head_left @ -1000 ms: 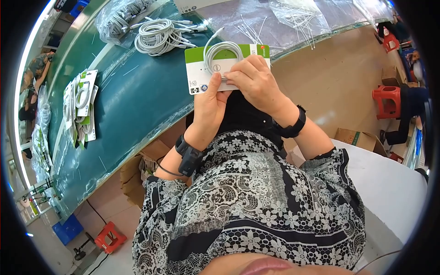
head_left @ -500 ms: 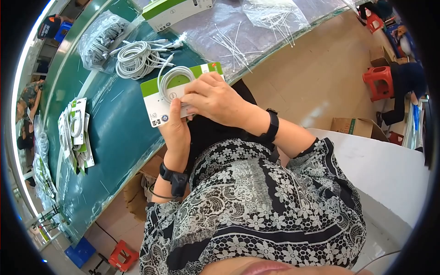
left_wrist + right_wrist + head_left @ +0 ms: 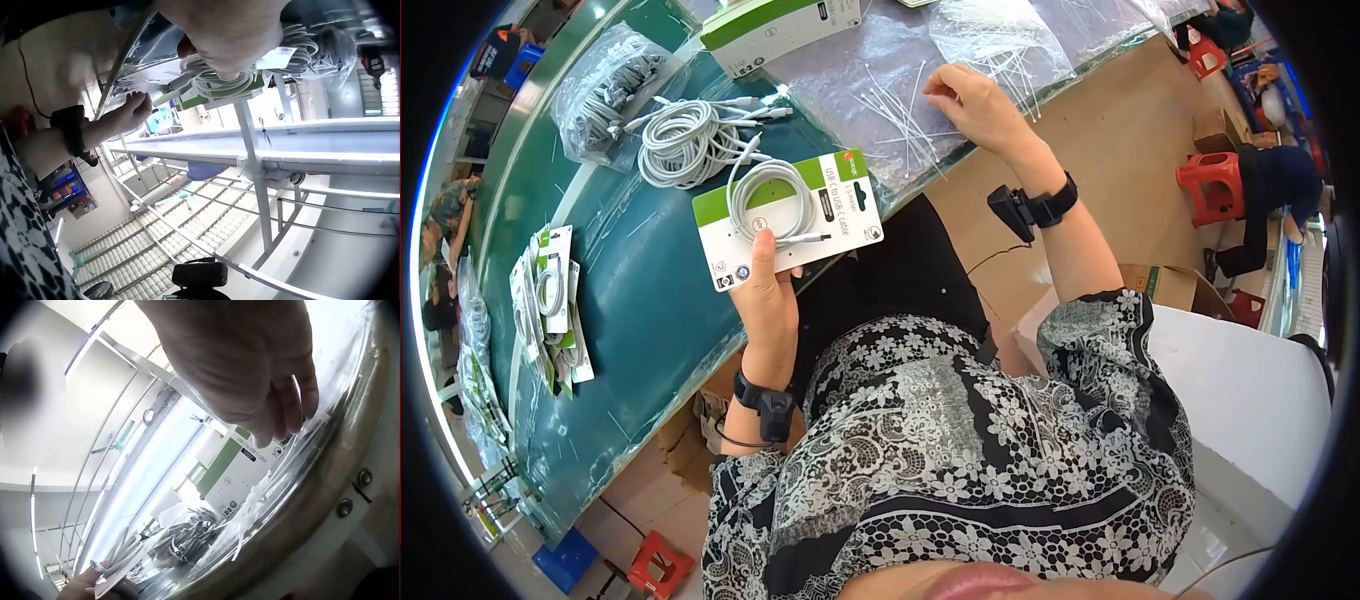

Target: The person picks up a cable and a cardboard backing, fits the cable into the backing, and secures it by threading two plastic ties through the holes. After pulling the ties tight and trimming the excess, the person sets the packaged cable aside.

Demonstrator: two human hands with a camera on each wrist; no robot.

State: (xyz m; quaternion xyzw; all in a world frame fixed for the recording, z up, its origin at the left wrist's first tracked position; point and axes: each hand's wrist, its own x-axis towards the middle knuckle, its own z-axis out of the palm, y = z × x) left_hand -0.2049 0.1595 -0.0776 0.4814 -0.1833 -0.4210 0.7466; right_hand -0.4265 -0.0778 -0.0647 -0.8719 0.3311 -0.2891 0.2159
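My left hand (image 3: 766, 298) grips a green and white card (image 3: 847, 233) by its lower edge, thumb on the front. A coiled white cable (image 3: 808, 205) lies against the card's face, its plug by the thumb. In the left wrist view the left hand (image 3: 228, 37) is over the coil (image 3: 219, 86). My right hand (image 3: 990, 115), off the card, hovers by loose white ties (image 3: 900, 118) at the table's right edge, fingers bent. The right wrist view shows the right hand (image 3: 250, 369) above the ties (image 3: 250, 503); whether it pinches one, I cannot tell.
Behind the card lie coiled cables (image 3: 675, 145) and a plastic bag of cables (image 3: 605, 90). A green and white box (image 3: 785, 38) stands at the back. Carded cables (image 3: 550, 310) are piled at left on the green table (image 3: 635, 330). A bag of ties (image 3: 1000, 35) lies back right.
My right hand has left the card and moved up and right to the loose ties. The card stays in my left hand, its printed right side now uncovered.
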